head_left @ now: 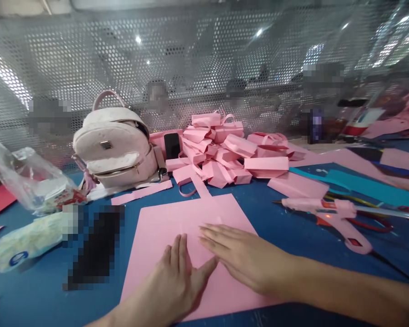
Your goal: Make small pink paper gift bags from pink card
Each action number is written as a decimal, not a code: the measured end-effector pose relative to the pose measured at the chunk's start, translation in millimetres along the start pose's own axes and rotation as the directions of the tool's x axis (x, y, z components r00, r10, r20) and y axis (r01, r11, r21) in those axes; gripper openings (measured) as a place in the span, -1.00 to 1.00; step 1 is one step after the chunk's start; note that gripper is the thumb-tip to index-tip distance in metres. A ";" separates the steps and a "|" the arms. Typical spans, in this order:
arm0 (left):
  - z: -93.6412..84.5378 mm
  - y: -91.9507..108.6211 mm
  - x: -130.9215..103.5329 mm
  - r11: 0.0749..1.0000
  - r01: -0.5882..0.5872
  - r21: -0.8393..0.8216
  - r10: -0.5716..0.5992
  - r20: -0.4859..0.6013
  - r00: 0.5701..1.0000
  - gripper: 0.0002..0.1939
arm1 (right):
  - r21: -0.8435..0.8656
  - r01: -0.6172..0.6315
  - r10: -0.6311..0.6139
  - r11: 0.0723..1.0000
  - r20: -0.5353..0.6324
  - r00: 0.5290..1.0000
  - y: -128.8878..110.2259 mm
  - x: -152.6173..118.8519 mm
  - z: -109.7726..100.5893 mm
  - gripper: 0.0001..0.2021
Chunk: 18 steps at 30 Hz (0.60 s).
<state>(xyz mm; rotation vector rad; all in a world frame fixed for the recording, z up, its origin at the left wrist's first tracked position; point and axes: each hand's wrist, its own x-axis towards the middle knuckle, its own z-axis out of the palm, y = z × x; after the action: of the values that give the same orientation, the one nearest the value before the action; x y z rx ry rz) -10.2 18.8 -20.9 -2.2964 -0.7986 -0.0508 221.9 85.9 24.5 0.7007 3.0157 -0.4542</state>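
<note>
A large sheet of pink paper (163, 227) lies flat on the blue table in front of me. My left hand (177, 272) rests on its lower middle, fingers stretched out and thumb pointing right. Just to the right, my right hand (241, 254) presses flat on the same sheet, fingers straight and pointing left. The left thumb is close to or touching the right hand. A pink paper strip (200, 184) runs down to the sheet's top edge. Beyond it is a heap of folded pink paper pieces (221, 150).
A pink glue gun (327, 213) lies at the right, its cord trailing. A pale backpack (116, 141) and a phone (172, 146) stand at the back. To the left are a plastic bag (30, 177) and a snack packet (30, 238). A perforated panel (197, 59) borders the table.
</note>
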 end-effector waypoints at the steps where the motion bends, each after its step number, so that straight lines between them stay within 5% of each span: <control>1: 0.2 -0.1 0.0 1.000 -0.004 0.008 0.004 0.002 1.000 -0.01 | 0.014 0.009 -0.010 1.000 0.016 1.000 -1.4 2.3 -2.1 -0.37; 9: -0.8 -1.5 -5.4 0.998 -0.064 0.000 0.064 -0.026 0.998 -0.10 | -0.001 -0.018 0.018 1.000 0.020 1.000 -7.6 6.0 6.9 -0.27; 15: -7.9 -14.6 -16.3 0.954 -0.131 -0.270 0.091 -0.156 0.983 -0.57 | 0.010 -0.011 0.011 1.000 -0.019 1.000 -8.0 3.8 9.8 -0.27; 18: -8.0 -14.7 -27.7 0.940 -0.130 -0.316 0.064 -0.210 0.976 -0.56 | -0.012 0.000 0.000 1.000 -0.023 1.000 -9.2 4.4 9.2 -0.28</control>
<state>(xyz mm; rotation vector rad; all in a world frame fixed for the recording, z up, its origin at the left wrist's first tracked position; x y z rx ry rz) -39.4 7.4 -12.8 -2.5903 -0.6082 -0.3878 213.5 77.4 17.9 0.7097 3.0369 -0.4305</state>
